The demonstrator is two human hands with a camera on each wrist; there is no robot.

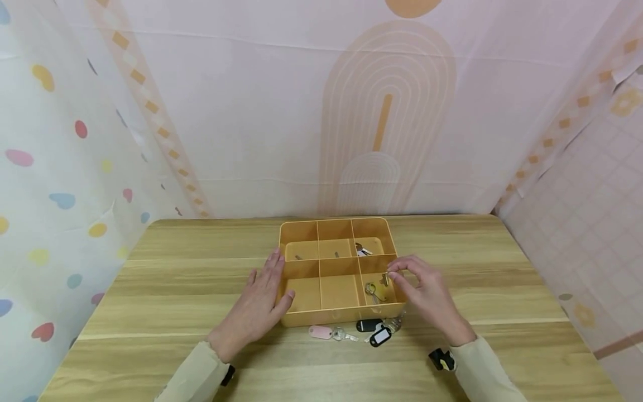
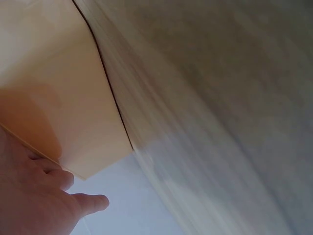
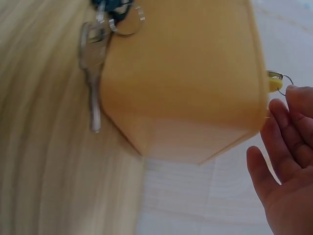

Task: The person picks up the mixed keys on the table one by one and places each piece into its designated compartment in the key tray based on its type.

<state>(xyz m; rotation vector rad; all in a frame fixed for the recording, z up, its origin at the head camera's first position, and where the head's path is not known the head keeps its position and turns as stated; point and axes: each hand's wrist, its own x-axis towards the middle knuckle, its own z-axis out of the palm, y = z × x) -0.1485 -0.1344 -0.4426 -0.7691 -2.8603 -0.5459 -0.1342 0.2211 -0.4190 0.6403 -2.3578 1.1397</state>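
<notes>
Some keys (image 1: 364,250) lie in our box (image 1: 308,319), tagged sets (image 1: 380,336) remain outside, our right hand (image 1: 428,288) pinches a keyring (image 3: 275,85), left hand (image 1: 255,306) straight-fingered.

Divided box (image 1: 307,318): orange-yellow, upright on the desk (image 1: 281,368), six compartments in two rows of three; the left hand (image 1: 258,298) lies along its left side.
Yellow tag (image 3: 275,84): its thin metal ring is at the fingertips of the right hand (image 1: 424,285), over the front right compartment.
Ring and key (image 1: 372,290): metal, in that compartment; whether they join the yellow tag is hard to tell.
Back right keys (image 1: 363,250): a small bunch inside its compartment.
Pink tag (image 1: 320,332): flat on the desk before the box, ringed keys (image 1: 346,336) to its right.
Black tags (image 1: 369,325): two, with keys, near the front right corner.
</notes>
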